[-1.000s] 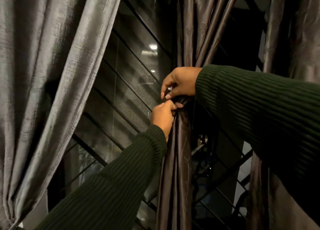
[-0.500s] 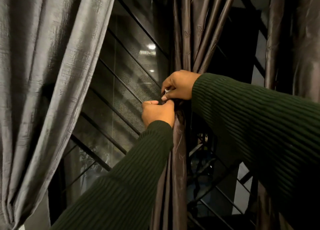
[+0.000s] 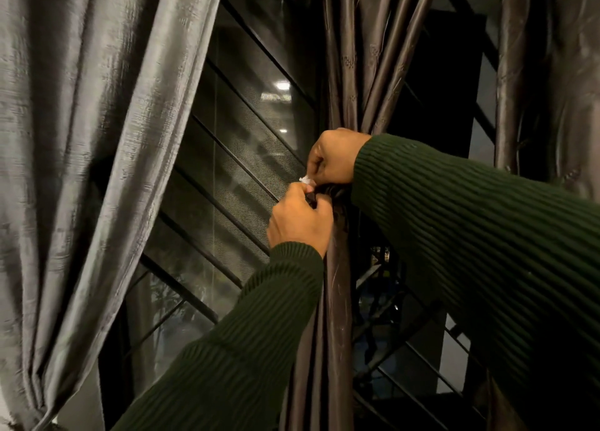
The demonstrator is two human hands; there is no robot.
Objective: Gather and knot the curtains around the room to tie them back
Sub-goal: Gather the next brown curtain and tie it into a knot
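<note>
Since a moment ago the left hand (image 3: 300, 224) has shifted slightly, its knuckles now just under the right hand (image 3: 334, 162); both sets of fingers stay curled tight, pinching the gathered waist of the dark brown curtain (image 3: 339, 287) at centre, with a small white scrap (image 3: 306, 180) between them. Three curtains show: this one, a grey curtain (image 3: 84, 170) at left, another dark curtain (image 3: 548, 83) at right. No writing is legible.

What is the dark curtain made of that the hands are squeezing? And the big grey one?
The dark curtain looks like smooth, shiny satin-like cloth: light glints along its folds. The grey curtain seems a rougher woven fabric with a soft sheen and streaky threads. Exact fibres cannot be told.
</note>
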